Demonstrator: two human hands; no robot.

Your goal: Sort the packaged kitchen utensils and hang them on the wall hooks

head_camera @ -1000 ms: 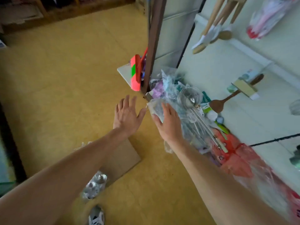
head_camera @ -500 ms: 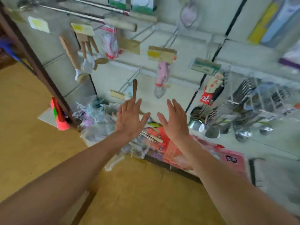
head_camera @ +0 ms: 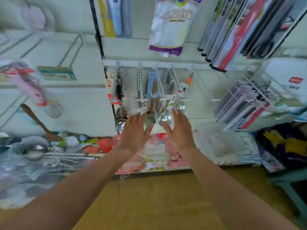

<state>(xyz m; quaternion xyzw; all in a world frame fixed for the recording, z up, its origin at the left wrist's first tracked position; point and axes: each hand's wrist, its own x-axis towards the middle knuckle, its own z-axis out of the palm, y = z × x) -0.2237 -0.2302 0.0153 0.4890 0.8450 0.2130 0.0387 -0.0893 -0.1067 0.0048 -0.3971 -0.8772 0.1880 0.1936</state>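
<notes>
My left hand and my right hand are both raised with straight fingers and hold nothing. They hover just below a row of wall hooks where packaged steel ladles and spoons hang in clear bags. My left fingertips reach the bottom of one clear bag; whether they touch it is unclear. A heap of packaged utensils lies on the floor against the wall at the left, with a steel ladle on top. Red flat packets lie under my hands.
A pink whisk pack and a wooden spatula hang at the left. Knife cards and grey packs hang at the right. Folded cloths lie on the floor at the right, beside a green stool leg.
The view has swung right and up from the floor heap to the hooks with the ladles. Both hands stayed spread and hold nothing, rising toward the hanging bags.
</notes>
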